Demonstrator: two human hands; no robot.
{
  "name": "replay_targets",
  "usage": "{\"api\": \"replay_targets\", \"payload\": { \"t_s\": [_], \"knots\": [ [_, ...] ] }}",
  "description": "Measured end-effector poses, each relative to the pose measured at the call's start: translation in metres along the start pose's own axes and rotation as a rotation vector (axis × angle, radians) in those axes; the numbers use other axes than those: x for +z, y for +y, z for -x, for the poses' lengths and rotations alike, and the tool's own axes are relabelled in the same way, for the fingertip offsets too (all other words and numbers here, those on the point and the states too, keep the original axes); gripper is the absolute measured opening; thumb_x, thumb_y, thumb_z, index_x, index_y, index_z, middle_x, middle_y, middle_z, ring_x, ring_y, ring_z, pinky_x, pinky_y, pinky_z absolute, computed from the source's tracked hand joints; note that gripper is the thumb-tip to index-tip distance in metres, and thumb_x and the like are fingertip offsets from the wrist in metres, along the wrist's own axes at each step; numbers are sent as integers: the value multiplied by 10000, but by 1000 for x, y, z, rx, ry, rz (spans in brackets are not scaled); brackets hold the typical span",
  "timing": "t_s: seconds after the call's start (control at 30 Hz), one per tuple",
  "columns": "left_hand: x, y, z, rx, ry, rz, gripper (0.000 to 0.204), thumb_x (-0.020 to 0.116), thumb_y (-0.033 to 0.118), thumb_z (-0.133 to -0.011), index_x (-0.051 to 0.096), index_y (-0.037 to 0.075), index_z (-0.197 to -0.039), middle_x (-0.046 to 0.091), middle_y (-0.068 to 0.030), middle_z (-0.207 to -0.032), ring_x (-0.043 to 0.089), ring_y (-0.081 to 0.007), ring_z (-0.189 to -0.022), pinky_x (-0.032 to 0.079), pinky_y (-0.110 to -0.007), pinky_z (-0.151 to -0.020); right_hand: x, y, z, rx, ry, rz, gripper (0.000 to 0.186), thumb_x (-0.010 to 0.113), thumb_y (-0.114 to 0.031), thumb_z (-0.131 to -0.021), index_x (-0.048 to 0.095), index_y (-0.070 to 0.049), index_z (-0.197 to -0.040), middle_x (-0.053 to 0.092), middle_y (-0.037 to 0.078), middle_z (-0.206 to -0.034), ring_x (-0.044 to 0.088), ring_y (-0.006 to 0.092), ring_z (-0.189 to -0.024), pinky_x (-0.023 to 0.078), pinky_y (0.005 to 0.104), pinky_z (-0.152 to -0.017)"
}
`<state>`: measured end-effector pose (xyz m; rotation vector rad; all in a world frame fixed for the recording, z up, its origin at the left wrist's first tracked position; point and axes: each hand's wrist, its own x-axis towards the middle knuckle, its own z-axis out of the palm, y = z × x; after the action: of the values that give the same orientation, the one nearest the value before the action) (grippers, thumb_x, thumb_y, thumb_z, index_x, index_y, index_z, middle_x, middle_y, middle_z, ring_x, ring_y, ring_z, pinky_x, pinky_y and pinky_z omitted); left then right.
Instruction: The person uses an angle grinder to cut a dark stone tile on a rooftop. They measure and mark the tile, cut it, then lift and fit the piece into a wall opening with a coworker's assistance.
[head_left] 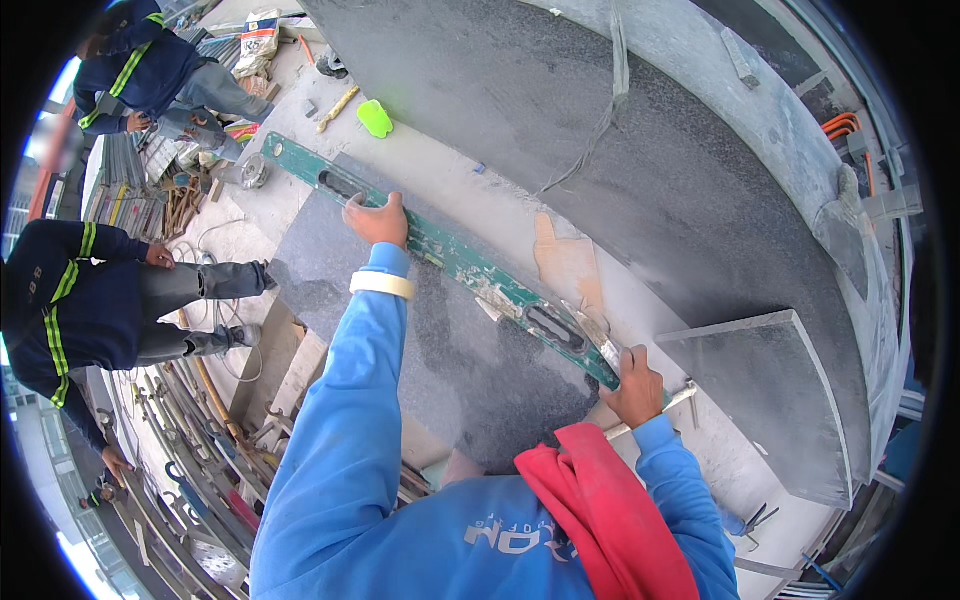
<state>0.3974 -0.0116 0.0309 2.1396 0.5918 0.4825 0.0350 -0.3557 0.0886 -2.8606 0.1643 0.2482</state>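
Note:
A long green spirit level (465, 264), smeared with pale dust, lies slantwise across a dark grey stone slab (440, 350). My left hand (378, 220) is closed round its upper edge, near the far slot. At the near right end my right hand (637, 388) grips the level, with the fingertips partly hidden. Beside that hand a narrow pale strip (597, 335) runs along the level; its kind is unclear. Damp-looking darker patches mark the slab. A cream ring like a tape roll (382, 285) circles my left wrist.
A large curved grey panel (560, 110) rises on the right, with a smaller stone piece (765, 385) against it. Beyond the level lie a lime-green object (375, 119) and torn cardboard (567, 258). Two people (90, 290) in dark reflective jackets stand left, near pipes (200, 440) and an angle grinder (252, 172).

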Motion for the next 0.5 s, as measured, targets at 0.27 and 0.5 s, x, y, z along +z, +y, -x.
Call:
{"api": "replay_targets", "payload": {
  "t_s": [0.27,0.5],
  "knots": [
    [-206,97,75,28,-12,693,581,786,33,-848,442,-111,-1293,655,-169,-1033,665,-188,-856,547,-295,-749,-126,-7,156,-111,242,-38,687,882,-193,-625,574,-17,-1213,551,140,-1079,652,308,-790,544,406,-623],
    [-216,229,115,270,-63,883,599,798,16,-837,426,-99,-1292,635,-180,-1048,666,-210,-865,547,-305,-755,-181,17,205,-65,536,29,692,866,-93,-590,586,-34,-1220,556,140,-1059,646,301,-819,538,394,-598]
  ]
}}
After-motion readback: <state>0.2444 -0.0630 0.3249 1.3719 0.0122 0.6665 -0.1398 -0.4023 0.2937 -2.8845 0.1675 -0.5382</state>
